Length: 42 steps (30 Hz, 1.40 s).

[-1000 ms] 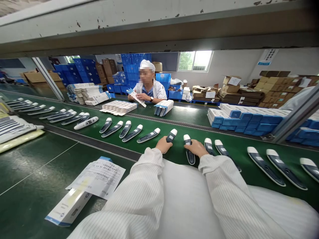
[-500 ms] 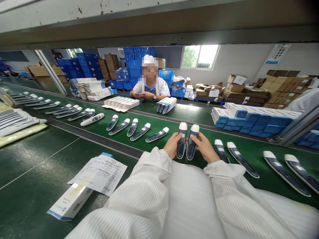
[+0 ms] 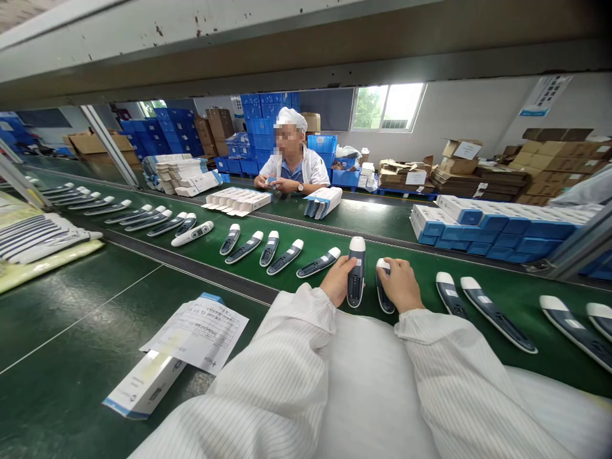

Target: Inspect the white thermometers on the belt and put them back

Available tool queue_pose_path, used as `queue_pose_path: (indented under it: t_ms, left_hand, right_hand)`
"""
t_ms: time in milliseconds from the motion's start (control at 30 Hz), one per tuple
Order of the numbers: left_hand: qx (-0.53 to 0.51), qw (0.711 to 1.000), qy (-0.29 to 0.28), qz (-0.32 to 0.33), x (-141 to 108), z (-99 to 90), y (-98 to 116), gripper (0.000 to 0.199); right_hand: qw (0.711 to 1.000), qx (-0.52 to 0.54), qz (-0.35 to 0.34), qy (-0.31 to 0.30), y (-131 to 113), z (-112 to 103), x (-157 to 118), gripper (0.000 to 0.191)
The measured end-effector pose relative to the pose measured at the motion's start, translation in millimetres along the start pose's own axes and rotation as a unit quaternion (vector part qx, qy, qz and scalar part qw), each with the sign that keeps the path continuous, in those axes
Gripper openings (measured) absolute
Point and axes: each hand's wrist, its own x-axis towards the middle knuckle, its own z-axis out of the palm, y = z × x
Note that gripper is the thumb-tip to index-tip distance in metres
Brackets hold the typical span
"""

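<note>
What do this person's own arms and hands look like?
The left sleeve and right sleeve are loose, white and finely pinstriped, gathered at the wrists. The grips, the left hand and right hand, are bare, with no gloves or cables.

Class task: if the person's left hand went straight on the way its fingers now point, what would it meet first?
The grey, white-tipped handheld device upright on the belt; the left hand seems to touch it, though depth is unclear.
</note>
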Motion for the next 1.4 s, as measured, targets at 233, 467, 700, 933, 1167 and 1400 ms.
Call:
queue_pose_path:
  t_ms: [233, 467, 700, 933, 1167, 1400]
  left_hand:
    - [0.17, 0.981, -0.031, 0.087, 6, -2.1, -1, 0.028]
    - [0.58, 0.795, 0.137, 0.116, 11, -28.3, 14, 0.036]
    - [0.341, 0.938, 0.058, 0.03, 12, -26.2, 19, 0.027]
    - [0.043, 0.998, 0.035, -0.035, 1, -10.0, 17, 0.033]
    - [0.223, 0.971, 0.059, 0.068, 3, -9.4, 16, 0.024]
    - [0.536, 0.825, 0.164, 0.071, 9, -43.0, 29, 0.05]
  right_hand:
    - [0.867, 0.439, -0.035, -0.233, -27, 4, -13, 0.041]
    - [0.975, 0.175, 0.008, -0.135, -7, 17, -1, 0.03]
    - [0.997, -0.018, 0.003, -0.081, 2, 17, 0, 0.028]
    - [0.988, 0.148, -0.041, -0.022, -18, 2, -7, 0.034]
    - [0.873, 0.458, 0.009, -0.169, -26, 4, -10, 0.038]
    - [0.84, 0.504, 0.031, -0.2, -25, 0, -12, 0.034]
